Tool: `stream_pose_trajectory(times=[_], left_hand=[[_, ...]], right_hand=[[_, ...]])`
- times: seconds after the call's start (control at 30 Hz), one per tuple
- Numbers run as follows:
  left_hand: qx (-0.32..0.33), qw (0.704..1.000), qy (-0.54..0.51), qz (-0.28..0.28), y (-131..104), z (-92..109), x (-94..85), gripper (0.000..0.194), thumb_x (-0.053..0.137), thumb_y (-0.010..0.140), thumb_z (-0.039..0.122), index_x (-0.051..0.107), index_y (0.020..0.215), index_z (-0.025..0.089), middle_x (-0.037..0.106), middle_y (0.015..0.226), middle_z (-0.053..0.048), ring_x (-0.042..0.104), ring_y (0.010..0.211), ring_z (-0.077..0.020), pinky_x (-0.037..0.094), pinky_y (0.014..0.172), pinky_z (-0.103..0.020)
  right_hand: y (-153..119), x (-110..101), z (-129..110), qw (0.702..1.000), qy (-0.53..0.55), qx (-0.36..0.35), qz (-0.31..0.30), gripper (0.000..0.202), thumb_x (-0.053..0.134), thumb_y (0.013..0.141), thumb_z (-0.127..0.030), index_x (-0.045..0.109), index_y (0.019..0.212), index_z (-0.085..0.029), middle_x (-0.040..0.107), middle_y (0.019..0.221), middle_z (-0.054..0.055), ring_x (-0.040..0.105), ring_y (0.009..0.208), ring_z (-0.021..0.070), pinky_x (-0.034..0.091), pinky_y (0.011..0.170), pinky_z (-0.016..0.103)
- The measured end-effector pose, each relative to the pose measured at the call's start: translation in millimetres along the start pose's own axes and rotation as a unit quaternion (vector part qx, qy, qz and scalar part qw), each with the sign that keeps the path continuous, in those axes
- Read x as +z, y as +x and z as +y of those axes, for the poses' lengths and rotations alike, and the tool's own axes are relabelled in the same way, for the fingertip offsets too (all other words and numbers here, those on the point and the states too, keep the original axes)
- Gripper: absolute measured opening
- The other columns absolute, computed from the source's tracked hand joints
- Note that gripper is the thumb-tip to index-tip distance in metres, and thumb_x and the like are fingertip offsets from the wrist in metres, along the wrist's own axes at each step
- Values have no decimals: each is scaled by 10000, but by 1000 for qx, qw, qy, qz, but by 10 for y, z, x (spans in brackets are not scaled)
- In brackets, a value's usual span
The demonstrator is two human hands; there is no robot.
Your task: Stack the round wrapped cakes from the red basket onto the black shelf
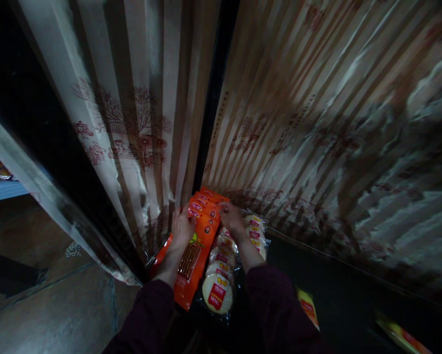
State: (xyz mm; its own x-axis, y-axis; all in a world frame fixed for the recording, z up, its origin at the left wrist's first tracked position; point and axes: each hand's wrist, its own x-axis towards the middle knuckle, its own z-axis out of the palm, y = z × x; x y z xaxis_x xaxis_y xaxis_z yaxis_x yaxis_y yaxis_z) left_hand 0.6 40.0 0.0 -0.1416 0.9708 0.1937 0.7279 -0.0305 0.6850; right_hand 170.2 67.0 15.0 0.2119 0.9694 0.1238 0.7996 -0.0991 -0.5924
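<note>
So we've got the overlapping packets (202, 238) tucked into the back left corner of the shelf (298, 263), right at the foot of the corner post (215, 73). Just right of them we see one row of biscuit packs (218, 293) running front to back, then a second row (255, 231) right of that, set farther back. Way over right, nearer us, there's a small packet (308, 307), and another one (405, 337) well apart from it. One sheet (143, 73) hangs along the left side, a second sheet (279, 147) behind everything. Outside the front post (76, 187), we've got floor (58, 300) on the left.
</note>
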Motion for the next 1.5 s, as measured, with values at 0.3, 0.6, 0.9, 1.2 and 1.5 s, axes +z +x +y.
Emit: stream_pose_trajectory(times=[0.3, 0.6, 0.9, 1.2, 1.5], left_hand=[[-25, 987, -150, 46, 112, -179, 115, 446, 492, 817, 73, 561, 1250, 154, 638, 1107, -87, 630, 985, -157, 499, 928, -285], [-6, 996, -64, 70, 8, -121, 4, 401, 476, 810, 59, 626, 1173, 145, 635, 1065, -96, 621, 1008, -199, 488, 953, -338], [-29, 997, -31, 60, -22, -158, 26, 391, 458, 823, 54, 636, 1164, 122, 647, 1073, -126, 624, 1009, -213, 488, 937, -343], [21, 998, 26, 45, -97, -90, -121, 395, 447, 849, 102, 606, 1209, 126, 625, 1198, -145, 553, 1156, -243, 416, 1023, -371], [13, 998, 58, -34, -431, -365, -163, 510, 449, 862, 146, 435, 1369, 102, 452, 1431, -199, 394, 1359, -258, 339, 1112, -418]], right_hand=[[-69, 137, 171, 998, 36, 29, 52, 304, 442, 815, -195, 665, 1020, -185, 718, 985, 73, 656, 901, 180, 484, 841, 299], [-67, 149, 85, 993, 58, 53, 86, 353, 442, 783, -154, 641, 1074, -145, 721, 950, 94, 654, 875, 189, 476, 863, 304], [-121, 68, 28, 997, -3, 27, 72, 373, 445, 818, -189, 616, 1143, -124, 650, 1142, 150, 583, 1095, 237, 426, 986, 359], [-1357, 319, -422, 993, 64, -39, 90, 451, 382, 868, -261, 550, 1274, -161, 403, 1441, 138, 285, 1399, 275, 296, 1130, 478], [-1397, 578, -701, 991, 86, 17, 101, 491, 397, 809, -157, 564, 1270, -147, 539, 1305, 144, 354, 1357, 277, 318, 1118, 456]])
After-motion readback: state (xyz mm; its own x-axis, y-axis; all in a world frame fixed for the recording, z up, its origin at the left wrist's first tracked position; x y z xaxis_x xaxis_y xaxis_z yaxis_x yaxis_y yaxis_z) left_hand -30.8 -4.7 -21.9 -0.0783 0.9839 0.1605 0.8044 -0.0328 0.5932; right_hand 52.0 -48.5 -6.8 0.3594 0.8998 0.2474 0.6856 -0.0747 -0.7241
